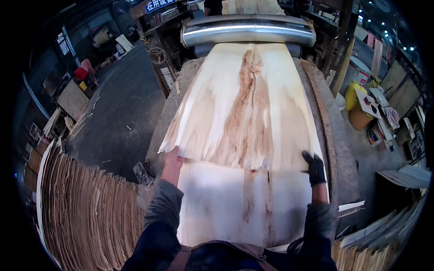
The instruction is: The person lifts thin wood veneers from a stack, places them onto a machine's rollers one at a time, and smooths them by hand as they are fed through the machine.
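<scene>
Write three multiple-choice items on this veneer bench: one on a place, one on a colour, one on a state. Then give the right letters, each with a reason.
1. Where does the left hand touch the top veneer sheet?
A. at its near left corner
B. at its far edge by the roller
C. in its middle

2. What colour is the glove on the right hand?
A. white
B. black
C. orange

3. How does the top sheet lie?
A. rolled into a tube
B. standing on edge
C. flat, overlapping a lower sheet

Answers:
1. A, the bare hand rests on the corner nearest the person, on their left.
2. B, the glove is dark black against the pale wood.
3. C, it spreads flat from the metal roller and its near edge covers the sheet beneath.
</scene>
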`<state>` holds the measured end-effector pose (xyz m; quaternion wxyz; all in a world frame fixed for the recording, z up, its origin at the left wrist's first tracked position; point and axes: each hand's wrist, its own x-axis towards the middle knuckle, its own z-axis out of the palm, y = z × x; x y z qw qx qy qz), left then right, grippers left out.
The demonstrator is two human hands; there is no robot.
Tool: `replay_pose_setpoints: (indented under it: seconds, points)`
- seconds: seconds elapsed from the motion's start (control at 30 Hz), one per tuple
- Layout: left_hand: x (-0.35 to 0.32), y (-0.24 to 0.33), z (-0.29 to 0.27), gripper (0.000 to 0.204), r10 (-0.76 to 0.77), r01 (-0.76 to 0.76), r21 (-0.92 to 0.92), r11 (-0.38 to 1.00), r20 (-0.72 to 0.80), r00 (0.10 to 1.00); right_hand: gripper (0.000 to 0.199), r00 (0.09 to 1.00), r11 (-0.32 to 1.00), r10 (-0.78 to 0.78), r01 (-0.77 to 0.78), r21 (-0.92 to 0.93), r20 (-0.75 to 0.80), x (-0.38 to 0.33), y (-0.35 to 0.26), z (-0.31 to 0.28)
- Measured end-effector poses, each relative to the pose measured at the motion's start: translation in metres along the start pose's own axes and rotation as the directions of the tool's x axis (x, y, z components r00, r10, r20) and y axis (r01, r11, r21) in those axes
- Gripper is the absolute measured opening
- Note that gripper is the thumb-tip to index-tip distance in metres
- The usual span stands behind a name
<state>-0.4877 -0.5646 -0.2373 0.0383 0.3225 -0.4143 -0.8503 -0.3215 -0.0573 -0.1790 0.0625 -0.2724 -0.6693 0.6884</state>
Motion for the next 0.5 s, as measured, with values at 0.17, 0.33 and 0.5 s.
replay_pose_setpoints:
  seconds: [0.17, 0.33, 0.5]
  points:
    - [0.026, -0.017, 0.032, 0.023, -0.014, 0.014, 0.055, 0.998, -0.016, 1.000, 0.076, 0.987, 0.999, 0.009, -0.014, -0.028, -0.162, 0.053, 0.030, -0.009]
    - [0.049, -0.027, 0.064, 0.031, 0.062, -0.057, 0.253, 0.966, -0.009, 0.998, 0.084, 0.988, 0.996, 0.062, -0.070, -0.059, -0.141, 0.092, 0.003, -0.008]
    - [0.078, 0.017, 0.125, 0.051, -0.037, -0.081, 0.335, 0.939, 0.330, 0.943, 0.081, 0.970, 0.995, -0.095, 0.088, -0.039, -0.223, 0.169, -0.025, 0.030]
